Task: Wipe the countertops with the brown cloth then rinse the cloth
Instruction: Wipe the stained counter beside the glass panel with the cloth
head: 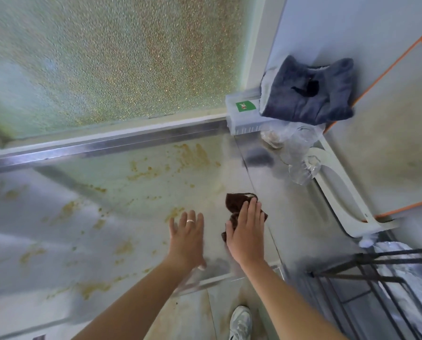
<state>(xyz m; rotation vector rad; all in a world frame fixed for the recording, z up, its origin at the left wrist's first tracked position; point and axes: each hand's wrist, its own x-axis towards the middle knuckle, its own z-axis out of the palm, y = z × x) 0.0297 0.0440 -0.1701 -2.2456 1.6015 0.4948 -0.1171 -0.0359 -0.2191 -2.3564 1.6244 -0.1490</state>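
Observation:
The brown cloth (234,203) lies crumpled on the steel countertop (136,192), near its right end. My right hand (246,231) lies flat on the cloth with straight fingers, covering its lower half. My left hand (188,238), with a ring on one finger, is spread open just left of the cloth, over the counter and off the cloth. Yellow-brown smears and spots cover much of the counter to the left and behind the hands.
A frosted window (107,57) stands behind the counter. At the back right a grey-blue towel (310,92) sits on a clear plastic box (242,114), beside crumpled clear plastic (295,153) and a white board (340,190). A black wire rack (376,273) stands lower right.

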